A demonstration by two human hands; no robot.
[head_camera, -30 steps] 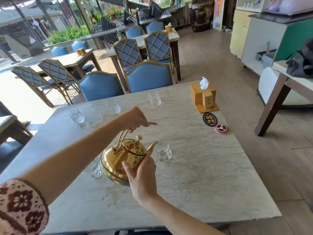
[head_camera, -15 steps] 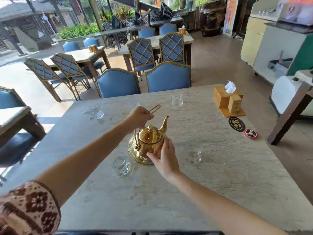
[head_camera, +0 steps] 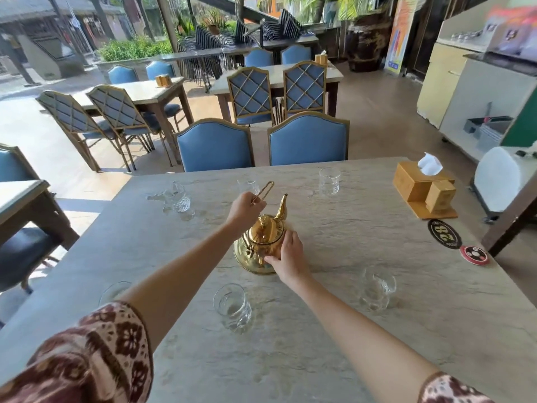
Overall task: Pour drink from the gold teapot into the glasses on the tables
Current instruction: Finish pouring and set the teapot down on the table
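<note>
The gold teapot (head_camera: 263, 242) stands upright near the middle of the marble table (head_camera: 363, 330), spout pointing away. My left hand (head_camera: 244, 209) grips its thin wire handle above the lid. My right hand (head_camera: 289, 255) presses flat against the pot's right side. Several clear glasses stand around it: one close in front (head_camera: 232, 308), one at the near right (head_camera: 376, 289), one partly hidden behind my left arm (head_camera: 112, 290), and three at the far side (head_camera: 180, 196), (head_camera: 248, 186), (head_camera: 329, 181).
A wooden tissue box (head_camera: 422, 189), a black oval number plaque (head_camera: 444, 234) and a round red-and-black call button (head_camera: 474, 255) sit at the table's right edge. Two blue chairs (head_camera: 308, 141) face me across the table. More tables and chairs stand behind.
The teapot went from tilted over the near right glass to upright, further out at the table's middle. Both hands travelled with it and my view pulled back.
</note>
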